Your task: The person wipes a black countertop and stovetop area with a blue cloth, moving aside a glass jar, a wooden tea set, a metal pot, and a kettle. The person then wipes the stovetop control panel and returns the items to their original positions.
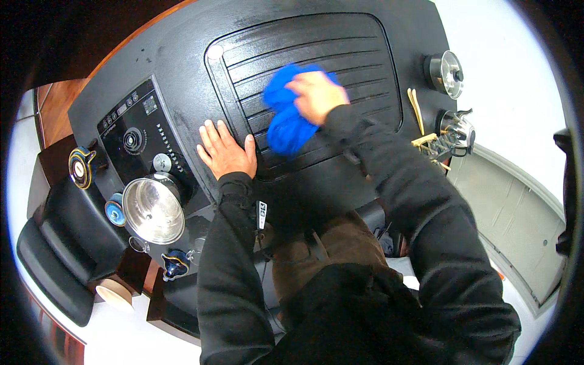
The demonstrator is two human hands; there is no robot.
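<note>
Bunched blue cloth [288,119] lies on the ribbed black tray area [365,98] of a dark tea table. My right hand [319,96] presses on the cloth and grips it, with part of the cloth spread out beyond my fingers. Flat on the tabletop rests my left hand [230,153], fingers apart and holding nothing, beside the lower left edge of the ribbed area. A round pale drain cover [215,52] sits at the far left corner of the tray.
Left of my left hand is a built-in glass hob panel [133,137] with a steel pot [153,211]. Blue ceramic pots [82,168] [175,264] stand around it. At right are a lidded pot [446,75], wooden tongs [415,111] and a glass pitcher [457,132].
</note>
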